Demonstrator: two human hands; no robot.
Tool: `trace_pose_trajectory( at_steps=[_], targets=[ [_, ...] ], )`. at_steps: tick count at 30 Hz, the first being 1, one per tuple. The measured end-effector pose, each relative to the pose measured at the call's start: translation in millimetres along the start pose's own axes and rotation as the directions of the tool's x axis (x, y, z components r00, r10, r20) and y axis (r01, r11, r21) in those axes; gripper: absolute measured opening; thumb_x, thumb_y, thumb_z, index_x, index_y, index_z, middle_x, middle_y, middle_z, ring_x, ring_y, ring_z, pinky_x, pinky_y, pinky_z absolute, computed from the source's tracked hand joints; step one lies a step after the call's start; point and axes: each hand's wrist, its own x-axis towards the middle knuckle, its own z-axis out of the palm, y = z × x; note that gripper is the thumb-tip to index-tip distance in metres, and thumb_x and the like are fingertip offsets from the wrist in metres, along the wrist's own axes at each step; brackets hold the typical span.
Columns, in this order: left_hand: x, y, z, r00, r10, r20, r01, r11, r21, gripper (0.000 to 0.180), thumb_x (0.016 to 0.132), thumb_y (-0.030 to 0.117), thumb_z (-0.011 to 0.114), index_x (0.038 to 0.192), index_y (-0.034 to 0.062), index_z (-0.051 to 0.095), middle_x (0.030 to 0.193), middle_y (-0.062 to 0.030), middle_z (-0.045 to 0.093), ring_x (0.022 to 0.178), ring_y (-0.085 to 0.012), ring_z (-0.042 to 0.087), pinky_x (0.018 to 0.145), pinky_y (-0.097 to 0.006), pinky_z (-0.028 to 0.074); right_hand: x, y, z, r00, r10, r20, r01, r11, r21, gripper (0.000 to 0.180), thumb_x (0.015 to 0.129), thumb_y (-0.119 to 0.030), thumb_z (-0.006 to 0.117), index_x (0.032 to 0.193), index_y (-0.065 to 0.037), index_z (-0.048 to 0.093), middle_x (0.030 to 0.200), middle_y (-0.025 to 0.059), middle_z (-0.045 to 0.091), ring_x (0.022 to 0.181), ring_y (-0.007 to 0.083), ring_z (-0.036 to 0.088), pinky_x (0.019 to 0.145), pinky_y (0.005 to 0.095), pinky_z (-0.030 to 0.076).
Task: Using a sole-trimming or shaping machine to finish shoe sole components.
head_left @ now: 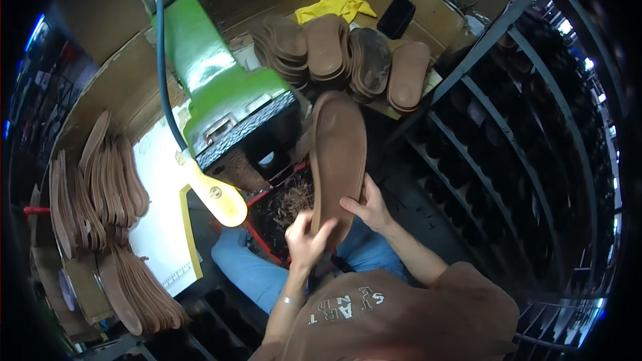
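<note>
Beyond the left hand (305, 241), a green machine (207, 60) is standing; that hand is pinching the near left edge of a brown sole (340, 150), which is pointing lengthwise away; the right hand (375, 210) is clasping its right edge.

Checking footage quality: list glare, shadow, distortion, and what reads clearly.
Head view: glare whitens the pale board and streaks the green machine; head view: the rack lies in shadow, its bars bowed; head view: the held sole shows fine ridges.
</note>
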Motion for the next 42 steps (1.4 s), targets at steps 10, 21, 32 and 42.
trace_pose_trajectory(
  at_steps=[10,21,32,42],
  targets=[
    [85.9,40.5,51.3,0.975,0.032,0.218,0.041,0.947,-0.320,0.038,0.082,0.008,0.067,0.117,-0.0010,0.057,0.105,-0.0106,0.065,0.087,-0.0111,0.062,0.076,-0.024,0.051,179.8,-68.4,-94.4,0.934,-0.114,-0.338,0.028,0.968,-0.250,0.053,0.088,-0.029,0.060,0.127,-0.004,0.035,0.102,0.0121,0.058,0.072,0.0197,0.061,0.031,0.0266,0.042],
    [-75.6,21.4,-284.3,0.489,0.647,-0.585,0.526,0.316,0.790,0.036,0.077,0.011,0.068,0.109,-0.0018,0.057,0.112,-0.0185,0.056,0.110,-0.0365,0.048,0.096,-0.045,0.037,234.5,-37.7,-173.1,0.921,0.119,-0.370,-0.280,0.862,-0.422,0.052,0.083,-0.043,0.066,0.119,-0.008,0.051,0.073,0.0039,0.058,0.042,0.0079,0.048,0.033,0.0195,0.037],
    [-138.0,36.9,-358.2,0.356,0.299,-0.885,0.846,0.300,0.442,0.059,0.060,0.032,0.083,0.109,0.0072,0.061,0.118,-0.0176,0.046,0.113,-0.0352,0.041,0.095,-0.048,0.035,127.2,-14.8,-56.5,0.944,0.022,-0.328,-0.182,0.866,-0.466,0.061,0.090,-0.029,0.060,0.139,-0.010,0.029,0.063,0.0046,0.053,0.041,0.0087,0.047,0.031,0.0222,0.039],
    [-68.0,63.5,-209.1,0.987,0.147,-0.070,-0.125,0.959,0.254,0.054,0.051,0.021,0.089,0.097,0.0056,0.065,0.113,-0.0163,0.057,0.110,-0.0293,0.053,0.094,-0.038,0.042,-7.2,56.5,37.5,0.743,0.504,0.440,-0.640,0.726,0.250,0.071,0.086,-0.028,0.065,0.138,0.004,0.029,0.114,0.0179,0.058,0.102,0.0218,0.060,0.086,0.0334,0.049]
  ],
)
